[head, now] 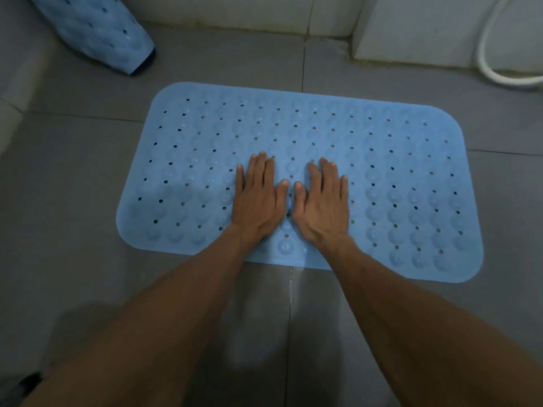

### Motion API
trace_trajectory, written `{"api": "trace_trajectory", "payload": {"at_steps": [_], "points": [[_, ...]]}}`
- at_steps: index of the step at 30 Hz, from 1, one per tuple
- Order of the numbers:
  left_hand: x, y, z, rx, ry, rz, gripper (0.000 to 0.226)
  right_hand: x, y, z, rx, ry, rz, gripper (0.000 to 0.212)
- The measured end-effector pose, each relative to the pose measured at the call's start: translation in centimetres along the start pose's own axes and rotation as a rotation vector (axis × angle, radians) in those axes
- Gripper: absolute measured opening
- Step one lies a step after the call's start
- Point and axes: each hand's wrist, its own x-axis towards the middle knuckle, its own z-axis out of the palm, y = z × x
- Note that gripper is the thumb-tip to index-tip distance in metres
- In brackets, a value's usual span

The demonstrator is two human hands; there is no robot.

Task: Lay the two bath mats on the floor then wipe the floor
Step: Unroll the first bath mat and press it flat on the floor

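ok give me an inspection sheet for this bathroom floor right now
surface: grey tile floor, a pale streak near the mat's front edge
job's things: flat mat spread on the floor; rolled mat at top left
clutter: nothing seen
grips: left hand and right hand press flat on the flat mat, side by side
cables: white hose at top right
surroundings: pale wall behind, a white block at right
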Motion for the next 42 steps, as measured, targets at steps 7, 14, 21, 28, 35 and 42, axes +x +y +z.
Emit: {"api": "trace_trajectory", "payload": {"at_steps": [7, 14, 21, 28, 35, 42], "points": [[1.5, 0.7, 0.0, 0.043, 0.050, -0.003, 0.055, 1.8, 0.4, 0.0, -0.015, 0.170, -0.010, 0.039], [1.5, 0.8, -0.3, 0.025, 0.099, 0.004, 0.064, 1.6, 0.1, -0.4, -0.011, 0.182, 0.063, 0.049], [2.3, 1.3, -1.0, 0.093, -0.025, -0.038, 0.068, 2.4, 0.1, -1.0, -0.092, 0.081, 0.045, 0.056], [2.0, 0.8, -0.4, 0.135, -0.094, -0.004, 0.066, 2.0, 0.3, -0.7, -0.085, 0.056, 0.050, 0.055], [1.8, 0.6, 0.1, 0.135, -0.077, 0.000, 0.065, 1.9, 0.5, -0.3, -0.049, 0.090, 0.035, 0.054], [2.7, 1.3, -5.6, 0.161, -0.425, -0.032, 0.069, 2.5, 1.2, -5.8, -0.112, -0.401, -0.061, 0.067]]}}
